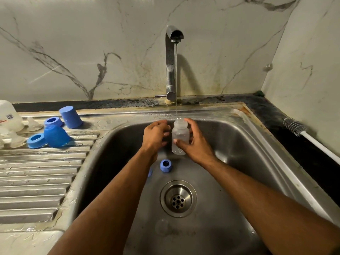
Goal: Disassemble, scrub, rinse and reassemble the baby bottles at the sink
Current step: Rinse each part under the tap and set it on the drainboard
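Rinsing stage, head view. At centre frame the right hand (196, 142) grips a clear baby bottle (180, 138) upright, thumb across its front at mid-height and fingers curled round the far side; the bottle carries no collar or teat. The left hand (156, 136) lies just beside the bottle on its left, fingers loosely bent toward it; whether the fingertips touch the bottle cannot be told, and the hand holds nothing visible.

A thin stream of water (176, 80) falls from the tap (172, 61), upper centre, straight into the bottle's open neck, so the step in hand is judged to be filling or rinsing the bottle body. The next move would likely call for swilling and tipping the water out, with the bottle kept in a firm grip, since wet plastic can slip.

Below the hands, on the floor of the sink (248, 144), a blue collar ring (165, 165) lies near the drain (178, 198); a second blue piece is mostly hidden by the left forearm.

On the draining board (36, 172) at left of frame stand two blue caps (70, 117), two further blue rings (35, 140), clear teats (34, 124) and part of a white container (9, 115) at the left edge. A bottle brush (296, 127) rests on the dark counter at right of frame. Reassembly is not yet begun.
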